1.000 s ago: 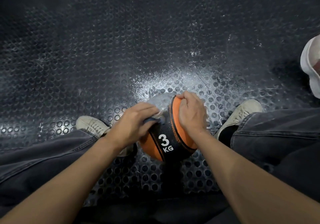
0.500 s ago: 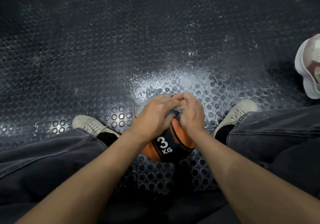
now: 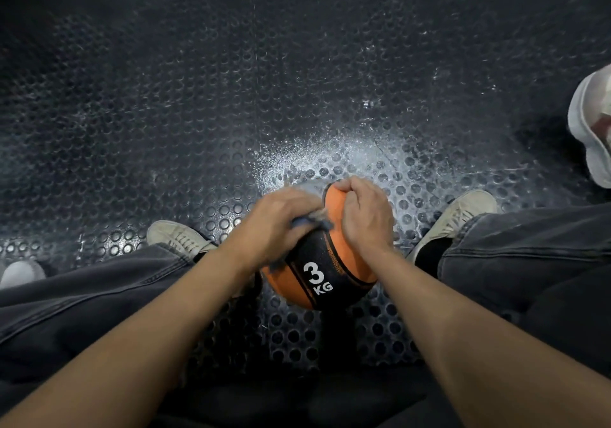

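Note:
An orange and black medicine ball [image 3: 325, 275] marked "3 KG" sits on the floor between my feet. My left hand [image 3: 276, 225] grips a small blue-grey cloth [image 3: 314, 224] and presses it on the ball's top left. My right hand [image 3: 363, 217] lies over the ball's upper right side, fingers curled over its far edge. The hand is blurred from motion, and most of the cloth is hidden under it.
The floor is black studded rubber [image 3: 231, 96], with a pale dusty patch [image 3: 330, 156] just beyond the ball. My two light sneakers [image 3: 178, 237] [image 3: 459, 214] and dark trouser legs flank the ball. Another person's white shoe [image 3: 591, 129] is at the right edge.
My left hand with the cloth slid right across the ball's top until it met the right hand, then came back left. The right hand stayed on the ball.

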